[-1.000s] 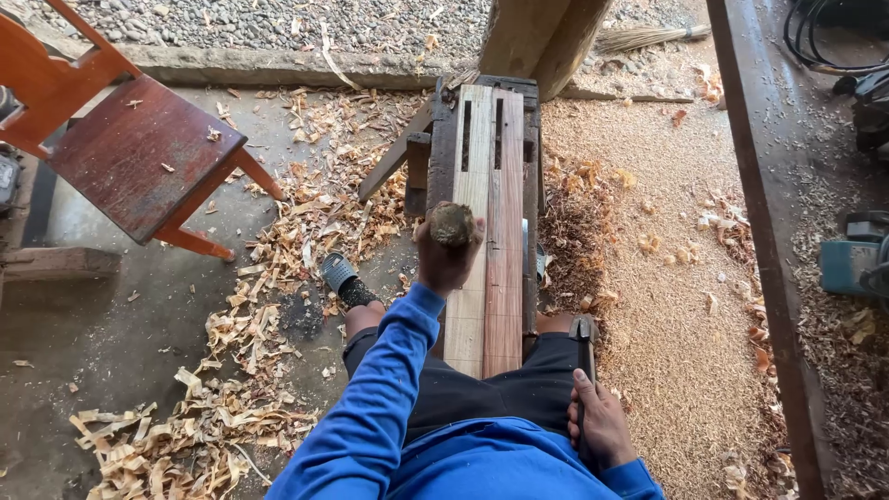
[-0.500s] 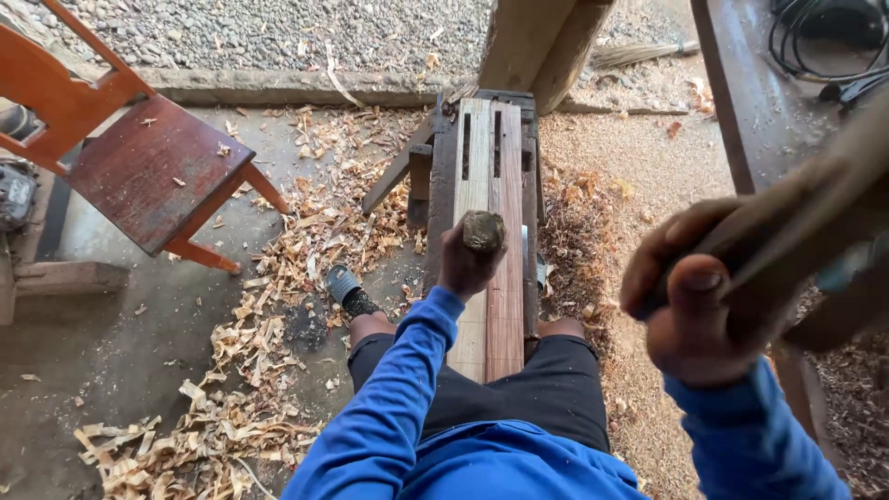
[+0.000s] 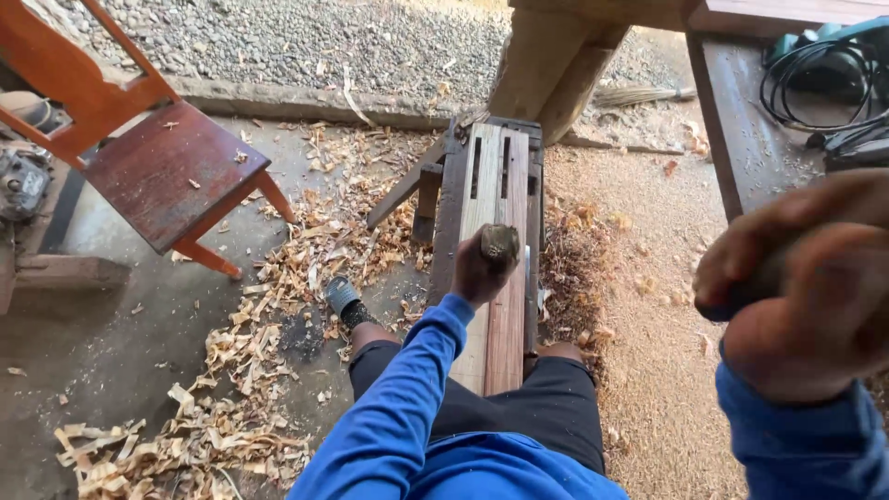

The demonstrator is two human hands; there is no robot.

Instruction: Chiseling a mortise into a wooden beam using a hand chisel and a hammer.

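Observation:
I sit astride a narrow wooden bench [image 3: 491,167] with a reddish plank [image 3: 507,333] lying along it. My left hand [image 3: 474,276] is closed around a round wooden tool handle [image 3: 500,243] that stands upright on the plank. Raised close to the camera at the right, my right hand [image 3: 806,287] is blurred, with its fingers closed on a dark wooden stick-like handle, most of which is hidden. Both sleeves are blue.
A red wooden chair [image 3: 167,171] stands at the left. Wood shavings [image 3: 231,370] cover the floor by my left shoe [image 3: 343,296], and sawdust [image 3: 648,370] lies to the right. A worktable [image 3: 741,120] with black cables [image 3: 815,74] is far right, and a thick post [image 3: 556,65] stands behind the bench.
My right hand has risen from beside my thigh up to near the camera, gripping a wooden handle. The left hand stays on the upright tool.

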